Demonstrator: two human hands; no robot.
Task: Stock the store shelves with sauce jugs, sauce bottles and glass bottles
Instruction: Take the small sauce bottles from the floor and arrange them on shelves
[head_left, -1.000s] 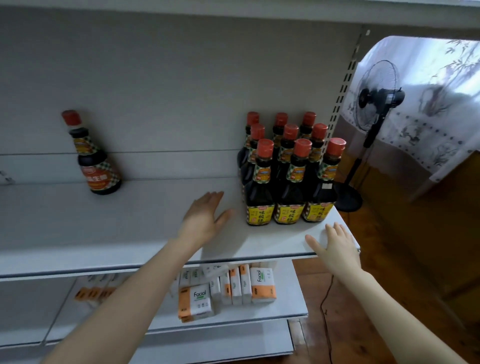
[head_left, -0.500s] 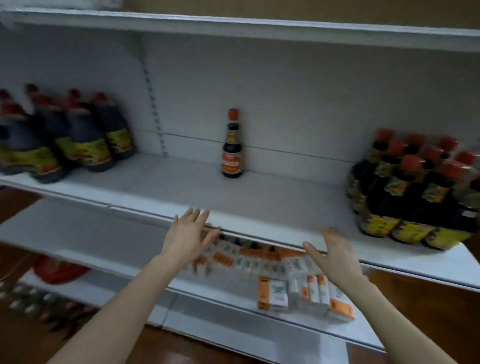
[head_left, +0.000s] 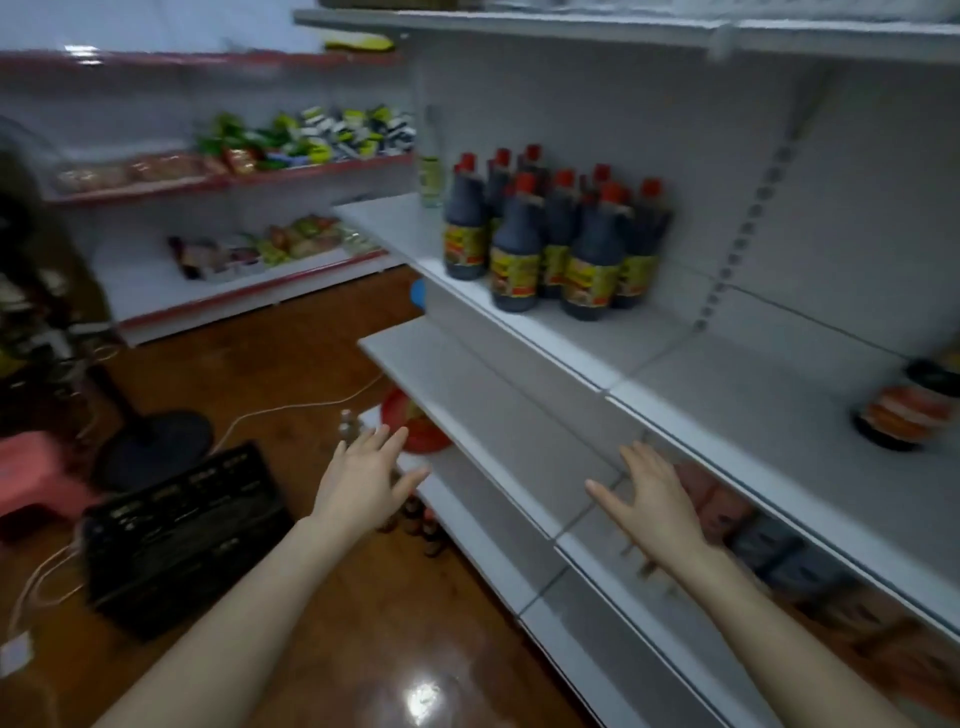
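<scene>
Several dark sauce jugs (head_left: 558, 244) with red caps and yellow labels stand grouped on the white shelf (head_left: 597, 364). A clear glass bottle (head_left: 430, 166) stands behind them at the shelf's left end. One dark sauce bottle (head_left: 906, 410) with an orange label stands alone at the right edge. Small bottles (head_left: 421, 525) stand on the floor under the shelving, partly hidden by my left hand. My left hand (head_left: 363, 480) hovers open over the floor, fingers spread, holding nothing. My right hand (head_left: 652, 501) hovers open in front of the lower shelf (head_left: 483, 410), empty too.
A black plastic crate (head_left: 182, 535) sits on the brown floor at left, beside a fan base (head_left: 156, 441) and a pink stool (head_left: 36, 478). A white cable (head_left: 291, 405) runs across the floor. Snack shelves (head_left: 249, 171) line the far wall. A red basin (head_left: 410, 421) lies under the shelf.
The view has swung left, from the right-hand bottles past the lone bottle to the jugs and the floor. Both hands have dropped away from the shelf edge, still empty and open.
</scene>
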